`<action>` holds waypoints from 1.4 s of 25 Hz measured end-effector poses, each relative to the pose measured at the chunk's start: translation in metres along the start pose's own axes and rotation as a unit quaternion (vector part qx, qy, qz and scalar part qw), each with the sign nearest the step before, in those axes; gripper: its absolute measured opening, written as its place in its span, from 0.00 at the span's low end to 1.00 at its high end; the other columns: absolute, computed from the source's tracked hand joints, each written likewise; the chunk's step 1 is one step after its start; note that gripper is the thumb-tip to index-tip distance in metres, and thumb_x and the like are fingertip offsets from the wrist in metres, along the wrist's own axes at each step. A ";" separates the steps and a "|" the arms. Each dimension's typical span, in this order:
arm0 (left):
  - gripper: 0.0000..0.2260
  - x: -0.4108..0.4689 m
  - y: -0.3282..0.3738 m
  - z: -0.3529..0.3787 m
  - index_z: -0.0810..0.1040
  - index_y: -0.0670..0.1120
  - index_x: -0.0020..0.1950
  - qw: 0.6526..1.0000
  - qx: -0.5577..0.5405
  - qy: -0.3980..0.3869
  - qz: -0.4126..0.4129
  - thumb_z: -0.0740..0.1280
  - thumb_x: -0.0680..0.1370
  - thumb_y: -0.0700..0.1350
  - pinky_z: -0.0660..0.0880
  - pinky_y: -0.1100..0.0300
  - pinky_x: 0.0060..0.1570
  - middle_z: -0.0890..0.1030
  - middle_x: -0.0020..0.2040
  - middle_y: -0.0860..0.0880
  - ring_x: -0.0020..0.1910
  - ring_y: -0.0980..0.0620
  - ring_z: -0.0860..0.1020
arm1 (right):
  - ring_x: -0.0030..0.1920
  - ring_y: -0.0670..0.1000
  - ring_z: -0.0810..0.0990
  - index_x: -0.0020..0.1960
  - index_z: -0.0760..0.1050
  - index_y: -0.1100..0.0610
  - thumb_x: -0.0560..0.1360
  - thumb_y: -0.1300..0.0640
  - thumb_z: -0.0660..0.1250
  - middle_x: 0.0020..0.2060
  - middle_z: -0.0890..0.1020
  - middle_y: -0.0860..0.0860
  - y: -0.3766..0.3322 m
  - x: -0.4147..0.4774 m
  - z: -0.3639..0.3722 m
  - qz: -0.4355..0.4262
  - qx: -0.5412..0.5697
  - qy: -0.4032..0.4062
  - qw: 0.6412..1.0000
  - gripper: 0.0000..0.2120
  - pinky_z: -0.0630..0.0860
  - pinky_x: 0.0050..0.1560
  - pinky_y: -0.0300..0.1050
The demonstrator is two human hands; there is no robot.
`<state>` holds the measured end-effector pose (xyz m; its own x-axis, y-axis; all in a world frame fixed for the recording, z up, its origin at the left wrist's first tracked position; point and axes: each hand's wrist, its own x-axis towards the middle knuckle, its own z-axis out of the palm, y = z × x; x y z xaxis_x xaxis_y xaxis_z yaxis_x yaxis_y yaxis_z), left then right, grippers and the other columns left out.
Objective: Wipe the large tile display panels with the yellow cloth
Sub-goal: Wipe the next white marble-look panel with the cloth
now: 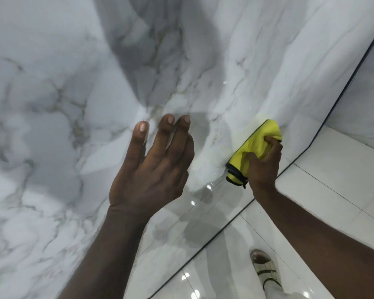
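Yellow cloth (249,152), bunched, pressed against the marble-look panel (52,104) low down, near its dark lower edge (225,229). Right hand (265,167) grips it, fingers curled into the folds. Left hand (151,169) open, fingers spread, at the panel face; contact unclear. Risks: bare fingertips smudging the gloss; cloth overrunning the edge. Open room up and left; floor (333,169) close below.
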<state>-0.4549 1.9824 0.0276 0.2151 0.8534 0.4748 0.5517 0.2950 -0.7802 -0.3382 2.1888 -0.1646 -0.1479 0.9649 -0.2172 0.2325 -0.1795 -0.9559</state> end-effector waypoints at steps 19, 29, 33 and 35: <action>0.20 -0.178 -0.116 -0.107 0.83 0.41 0.72 0.977 -0.129 0.042 -0.165 0.68 0.81 0.43 0.58 0.34 0.84 0.68 0.84 0.40 0.84 0.38 0.66 | 0.70 0.55 0.72 0.74 0.69 0.53 0.76 0.60 0.65 0.70 0.69 0.55 -0.148 -0.239 0.043 -0.161 0.134 0.029 0.977 0.27 0.68 0.66 0.42; 0.19 -0.173 -0.098 -0.092 0.83 0.41 0.70 0.977 -0.150 0.037 -0.150 0.68 0.81 0.46 0.53 0.36 0.85 0.70 0.83 0.41 0.84 0.40 0.67 | 0.65 0.44 0.72 0.73 0.69 0.52 0.75 0.64 0.69 0.69 0.69 0.51 -0.115 -0.264 0.047 -0.260 0.060 0.005 0.964 0.28 0.67 0.61 0.30; 0.20 -0.160 -0.077 -0.074 0.83 0.42 0.71 0.982 -0.169 0.031 -0.082 0.69 0.80 0.45 0.61 0.37 0.83 0.72 0.82 0.43 0.82 0.42 0.70 | 0.69 0.38 0.67 0.71 0.70 0.59 0.70 0.62 0.70 0.68 0.68 0.54 -0.061 -0.235 0.055 -0.347 0.018 -0.019 0.937 0.29 0.65 0.69 0.31; 0.21 -0.162 -0.072 -0.063 0.84 0.43 0.70 0.989 -0.135 0.034 -0.051 0.72 0.78 0.44 0.68 0.38 0.80 0.74 0.81 0.43 0.80 0.43 0.73 | 0.70 0.51 0.71 0.72 0.68 0.58 0.70 0.57 0.67 0.67 0.70 0.55 -0.032 -0.204 0.066 -0.110 0.067 0.010 0.992 0.31 0.69 0.71 0.45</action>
<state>-0.4782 1.7961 0.0323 0.1952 0.7914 0.5793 0.7664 0.2455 -0.5936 -0.3785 1.9848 -0.1028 -0.1611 0.9869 0.0025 0.0657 0.0133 -0.9978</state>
